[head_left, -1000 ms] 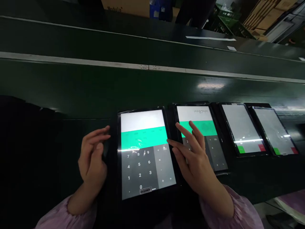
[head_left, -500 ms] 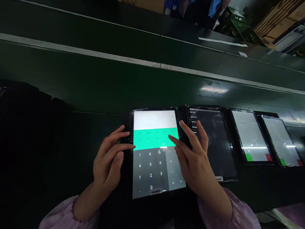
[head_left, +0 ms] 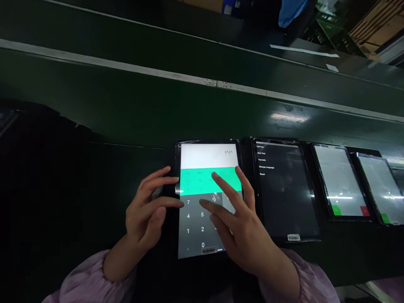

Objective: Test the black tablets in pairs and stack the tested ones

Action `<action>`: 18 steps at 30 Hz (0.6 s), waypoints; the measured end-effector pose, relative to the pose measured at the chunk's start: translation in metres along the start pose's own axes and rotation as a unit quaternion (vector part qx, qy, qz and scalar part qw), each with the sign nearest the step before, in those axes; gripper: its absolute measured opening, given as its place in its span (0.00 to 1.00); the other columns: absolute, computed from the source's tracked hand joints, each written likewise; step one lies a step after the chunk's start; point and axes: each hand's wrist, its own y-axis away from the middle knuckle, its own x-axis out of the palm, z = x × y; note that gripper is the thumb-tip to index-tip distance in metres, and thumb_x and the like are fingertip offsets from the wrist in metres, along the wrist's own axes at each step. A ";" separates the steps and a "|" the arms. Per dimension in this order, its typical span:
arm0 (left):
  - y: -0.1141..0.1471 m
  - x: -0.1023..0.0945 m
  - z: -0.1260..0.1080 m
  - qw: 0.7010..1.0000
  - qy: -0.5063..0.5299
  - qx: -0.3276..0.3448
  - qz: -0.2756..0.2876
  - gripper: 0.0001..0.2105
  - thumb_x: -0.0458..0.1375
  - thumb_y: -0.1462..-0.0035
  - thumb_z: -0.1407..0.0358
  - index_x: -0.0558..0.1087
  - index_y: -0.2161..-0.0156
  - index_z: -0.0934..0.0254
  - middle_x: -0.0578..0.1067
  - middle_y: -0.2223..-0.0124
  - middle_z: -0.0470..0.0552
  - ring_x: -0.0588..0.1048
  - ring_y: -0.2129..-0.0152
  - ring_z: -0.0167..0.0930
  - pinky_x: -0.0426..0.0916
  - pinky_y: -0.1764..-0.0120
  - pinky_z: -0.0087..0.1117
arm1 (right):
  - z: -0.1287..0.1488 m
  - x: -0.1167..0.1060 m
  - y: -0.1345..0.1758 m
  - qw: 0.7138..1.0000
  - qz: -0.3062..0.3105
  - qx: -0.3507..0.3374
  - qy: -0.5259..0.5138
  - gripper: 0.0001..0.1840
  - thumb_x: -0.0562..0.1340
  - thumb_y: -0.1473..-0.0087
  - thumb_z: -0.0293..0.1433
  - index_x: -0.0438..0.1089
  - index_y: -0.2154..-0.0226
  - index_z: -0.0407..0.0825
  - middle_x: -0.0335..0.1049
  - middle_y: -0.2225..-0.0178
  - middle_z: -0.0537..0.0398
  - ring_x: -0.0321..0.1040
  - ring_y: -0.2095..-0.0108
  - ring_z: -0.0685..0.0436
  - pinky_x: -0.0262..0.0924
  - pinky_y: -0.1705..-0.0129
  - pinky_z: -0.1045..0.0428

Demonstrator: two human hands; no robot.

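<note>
In front of me lies a tablet (head_left: 195,229) with a calculator on its lit screen: white display strip on top, green function band, grey number keys. Characters resembling "√i√i" stand at the strip's upper right. My left hand (head_left: 147,210) is at the tablet's left edge, fingers stretched apart, fingertips at the frame near the 7 key. Over the right half of the screen hovers or rests my right hand (head_left: 244,227), its fingers spread. One fingertip is at the 8 key, another over the green band. Whether they press the glass I cannot tell. Neither hand grips anything.
Right of it lies a second tablet (head_left: 284,198) showing a dark text menu. Beyond are two tablets with pale screens, one nearer (head_left: 339,176) and one farther (head_left: 380,181). A metal strip (head_left: 176,76) crosses the dark green bench. Part of a person in blue (head_left: 290,12) appears at the far side.
My right hand has moved left across the screen, from the green band's right part to the 8 key. More characters now show in the display strip. The view has shifted slightly.
</note>
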 end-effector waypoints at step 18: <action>0.002 0.008 0.000 0.998 0.039 -0.038 -0.034 0.21 0.49 0.25 0.55 0.83 0.63 0.53 0.80 0.51 0.52 0.77 0.42 0.43 0.76 0.44 0.49 | -0.026 0.006 0.005 0.990 -0.096 0.091 0.052 0.20 0.54 0.26 0.31 0.78 0.43 0.55 0.60 0.26 0.52 0.40 0.21 0.23 0.60 0.32 0.20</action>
